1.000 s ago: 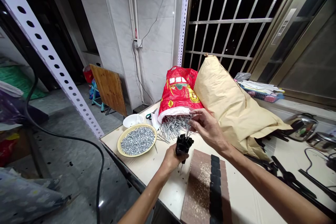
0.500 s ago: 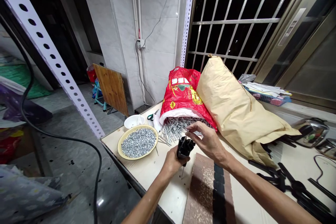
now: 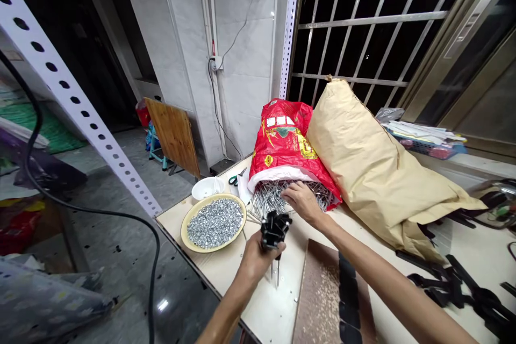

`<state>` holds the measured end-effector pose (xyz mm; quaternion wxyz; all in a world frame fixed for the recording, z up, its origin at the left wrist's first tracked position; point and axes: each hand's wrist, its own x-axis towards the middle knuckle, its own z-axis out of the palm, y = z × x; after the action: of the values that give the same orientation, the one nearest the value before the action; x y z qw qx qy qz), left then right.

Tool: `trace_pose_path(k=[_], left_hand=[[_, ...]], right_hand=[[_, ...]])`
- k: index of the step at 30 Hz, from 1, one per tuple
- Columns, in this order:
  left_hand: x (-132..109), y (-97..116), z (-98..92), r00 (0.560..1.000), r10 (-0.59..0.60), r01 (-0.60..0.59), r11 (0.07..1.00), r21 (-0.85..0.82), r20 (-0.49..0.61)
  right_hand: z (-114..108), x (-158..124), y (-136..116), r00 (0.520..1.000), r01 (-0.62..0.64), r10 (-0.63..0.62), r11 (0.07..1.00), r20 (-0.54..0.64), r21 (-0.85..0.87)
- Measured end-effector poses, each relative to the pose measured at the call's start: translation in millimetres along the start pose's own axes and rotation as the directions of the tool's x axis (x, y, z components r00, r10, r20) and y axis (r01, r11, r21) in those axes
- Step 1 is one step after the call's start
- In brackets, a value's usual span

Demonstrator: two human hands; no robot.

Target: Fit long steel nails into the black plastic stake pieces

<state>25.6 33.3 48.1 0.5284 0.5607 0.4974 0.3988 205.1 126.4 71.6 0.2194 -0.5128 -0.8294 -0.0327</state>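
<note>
Left hand [image 3: 256, 260] clamped on black part [image 3: 274, 228]; right hand [image 3: 303, 201] at metal rods [image 3: 266, 199], I can't tell its grip.

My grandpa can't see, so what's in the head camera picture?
A person's left hand holds a black object while the right hand is at a pile of thin metal rods spilling from a red bag. A yellow bowl of small metal pieces sits on the table.

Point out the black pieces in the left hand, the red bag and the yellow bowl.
Black pieces [image 3: 274, 230], head view: middle of the cluster.
Red bag [image 3: 281, 144], head view: its printed front.
Yellow bowl [image 3: 184, 233], head view: rim, at picture left.
</note>
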Motion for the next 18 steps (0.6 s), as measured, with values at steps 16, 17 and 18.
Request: trace_pose_path(k=[16,17,18], left_hand=[[9,-4,-5.8,0.997,-0.062,0.067,0.992,0.11,-0.052],[10,-5,-6.8,0.997,-0.06,0.066,0.991,0.114,-0.058],[10,-6,-8.2,0.996,-0.058,0.065,0.992,0.112,-0.065]], right_hand=[[55,59,-37,0.924,-0.199,0.257,0.955,0.283,-0.219],[55,60,-39,0.915,-0.217,0.276,0.952,0.295,-0.217],[56,62,-41,0.904,-0.24,0.299,0.947,0.307,-0.215]])
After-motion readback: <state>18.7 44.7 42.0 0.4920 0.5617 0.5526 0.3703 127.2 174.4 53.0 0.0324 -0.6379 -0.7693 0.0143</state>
